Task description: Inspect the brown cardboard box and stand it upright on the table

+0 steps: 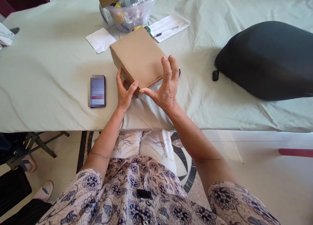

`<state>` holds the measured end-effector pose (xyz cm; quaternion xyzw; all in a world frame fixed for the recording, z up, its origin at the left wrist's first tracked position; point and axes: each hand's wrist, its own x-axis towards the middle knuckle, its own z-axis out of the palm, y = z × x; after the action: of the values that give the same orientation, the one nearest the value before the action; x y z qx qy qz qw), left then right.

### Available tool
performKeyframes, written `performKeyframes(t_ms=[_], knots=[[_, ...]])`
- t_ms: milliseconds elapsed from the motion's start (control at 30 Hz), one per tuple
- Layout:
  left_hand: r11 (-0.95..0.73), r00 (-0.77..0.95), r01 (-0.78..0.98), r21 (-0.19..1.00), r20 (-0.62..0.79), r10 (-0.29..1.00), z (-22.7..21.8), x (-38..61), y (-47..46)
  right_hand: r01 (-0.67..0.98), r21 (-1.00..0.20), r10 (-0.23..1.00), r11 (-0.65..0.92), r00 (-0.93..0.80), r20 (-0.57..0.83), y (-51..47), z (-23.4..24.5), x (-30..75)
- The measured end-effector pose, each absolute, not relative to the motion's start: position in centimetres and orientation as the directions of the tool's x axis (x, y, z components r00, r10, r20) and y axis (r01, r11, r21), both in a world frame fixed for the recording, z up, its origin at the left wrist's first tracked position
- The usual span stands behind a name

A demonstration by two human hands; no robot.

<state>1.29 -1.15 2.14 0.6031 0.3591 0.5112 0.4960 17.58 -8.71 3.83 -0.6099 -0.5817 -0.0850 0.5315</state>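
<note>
Steadying a wrapped box (137, 55) by its near corner, close to the front edge of the worktop (49, 71).

The left hand (124, 93) pinches the near corner between thumb and curled fingers; the right hand (166, 84) is spread wide, fingertips on the top by the right edge and thumb along the near side, a loose hold. With so little grip, the smooth paper could probably slip, and the box might slide toward the lap. A leftward swing would likely knock the phone (97, 91), which lies just beside the left hand. Behind the box, the tape roll (144, 28) and plastic tub (132, 14) crowd it. The open cloth to the right, before the small black object (215, 75) and black cushion (266, 58), gives the best room.
</note>
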Motion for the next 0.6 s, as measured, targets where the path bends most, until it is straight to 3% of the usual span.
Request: performKeyframes(t_ms=[133,333,600], knots=[[-0.218,0.177,-0.046,0.975,0.223,0.959,2.2,0.9,-0.7,0.699,-0.659,0.611,0.277,0.401,0.683,-6.6,2.3,21.4],[-0.165,0.164,-0.123,0.979,0.184,0.969,2.4,0.6,-0.4,0.392,-0.844,0.702,0.366,0.480,0.526,-4.0,-0.9,24.8],[-0.047,0.240,-0.248,0.968,0.108,0.965,3.7,0.1,-0.4,0.382,-0.849,0.694,0.366,0.495,0.522,-4.8,0.3,22.9]])
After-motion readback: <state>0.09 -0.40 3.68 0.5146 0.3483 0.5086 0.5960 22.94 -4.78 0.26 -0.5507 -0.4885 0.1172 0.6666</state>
